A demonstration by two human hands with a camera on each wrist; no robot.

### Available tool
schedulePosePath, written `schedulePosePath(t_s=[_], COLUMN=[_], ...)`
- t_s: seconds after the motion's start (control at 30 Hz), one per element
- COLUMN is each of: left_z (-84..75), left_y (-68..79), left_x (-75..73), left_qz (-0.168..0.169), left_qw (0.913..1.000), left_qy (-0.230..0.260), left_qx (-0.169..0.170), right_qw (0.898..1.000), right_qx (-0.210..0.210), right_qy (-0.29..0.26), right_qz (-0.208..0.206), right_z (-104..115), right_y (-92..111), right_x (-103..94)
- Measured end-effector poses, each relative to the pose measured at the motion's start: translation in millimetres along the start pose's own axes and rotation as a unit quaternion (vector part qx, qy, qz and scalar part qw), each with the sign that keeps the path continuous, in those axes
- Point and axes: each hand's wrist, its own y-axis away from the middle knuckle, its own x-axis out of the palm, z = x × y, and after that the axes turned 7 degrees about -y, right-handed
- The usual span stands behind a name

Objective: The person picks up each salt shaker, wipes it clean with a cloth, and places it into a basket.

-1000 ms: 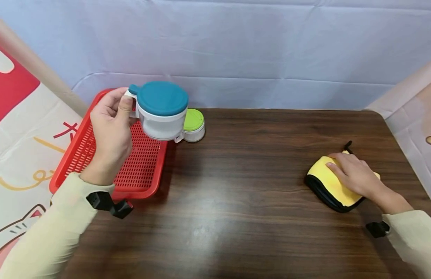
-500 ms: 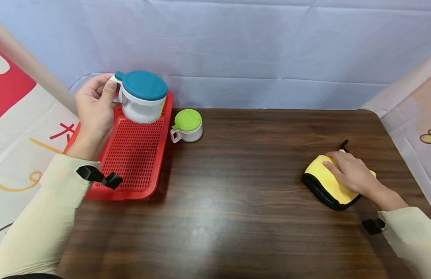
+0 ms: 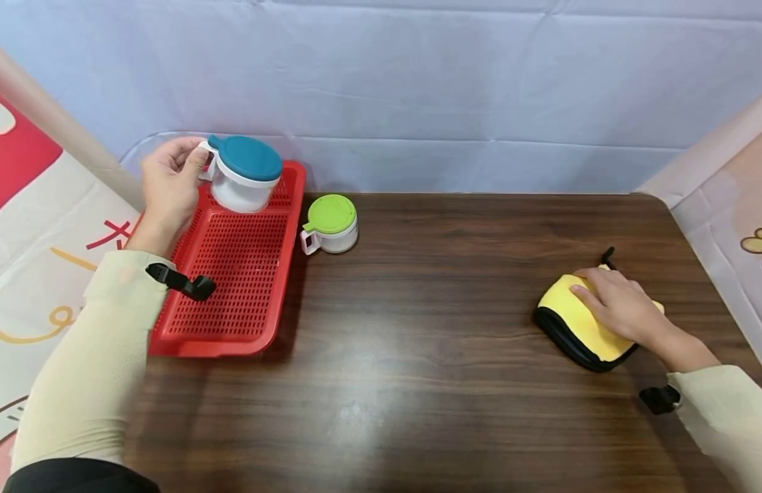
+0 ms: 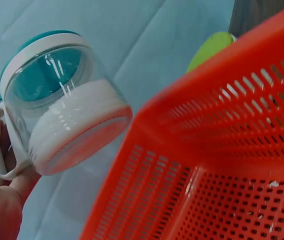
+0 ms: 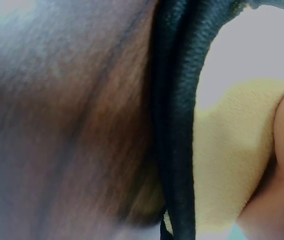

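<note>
Though blue-lidded, a clear jar (image 4: 74, 107)

Two jars (image 3: 251, 161) (image 3: 331, 214) in play here, one basket (image 3: 288, 267), one cloth (image 3: 574, 301)! Two hands (image 3: 170, 190) (image 3: 624, 306) on show, two wrist cameras (image 3: 198, 287) (image 3: 658, 399), two sleeves (image 3: 87, 370) (image 3: 726, 407), and just one table (image 3: 430, 308)!

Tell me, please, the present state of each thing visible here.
Blue-lidded jar: lid on, partly filled, held by the left grip.
Green-lidded jar: lid on, standing upright.
Red basket: open-topped, white specks inside.
Yellow cloth: apparently folded, under the right grip.
</note>
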Motion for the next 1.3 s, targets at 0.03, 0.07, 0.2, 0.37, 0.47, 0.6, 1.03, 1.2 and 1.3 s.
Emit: schedulePosePath(t_s=[0.03,0.07,0.2,0.37,0.47,0.6,1.03,1.2,1.3], left_z=[3.0,6.4,20.0,36.5,45.3,56.5,82.6,90.7,92.8], left_y=[-1.1,-2.1,-4.8,-8.8,-9.9,-9.1,-5.6,-6.2,-7.3], left_x=[-0.6,-1.1,-4.2,-9.1,-9.7,-7.7,-8.2,-16.2,-22.9], left_qz=[0.004,0.01,0.029,0.041,0.048,0.058,0.081,0.104,0.12], left_qw=[0.9999,0.9996,0.9978,0.9943,0.985,0.9721,0.9627,0.9703,0.9689], left_qy=[-0.015,-0.024,-0.056,-0.088,-0.16,-0.22,-0.24,-0.182,-0.167], left_qx=[-0.004,-0.008,-0.022,-0.042,-0.046,-0.054,-0.095,-0.12,-0.137], right_qw=[1.0,1.0,1.0,1.0,1.0,1.0,1.0,1.0,1.0], right_qx=[0.001,0.001,0.001,-0.003,-0.001,0.002,-0.002,-0.003,-0.001], right_qy=[0.0,0.001,0.002,0.002,0.003,0.002,0.001,0.002,0.002], right_qz=[0.0,0.0,-0.003,-0.006,-0.004,-0.004,-0.01,-0.011,-0.01], right_z=[0.1,0.3,0.7,0.8,0.5,0.1,2.8,4.0,3.9], right_y=[0.0,0.1,0.1,-0.8,-1.3,-1.5,-1.3,-1.6,-1.9], right_x=[-0.1,-0.2,-0.3,0.2,-0.6,-1.5,-0.5,-1.0,-0.4])
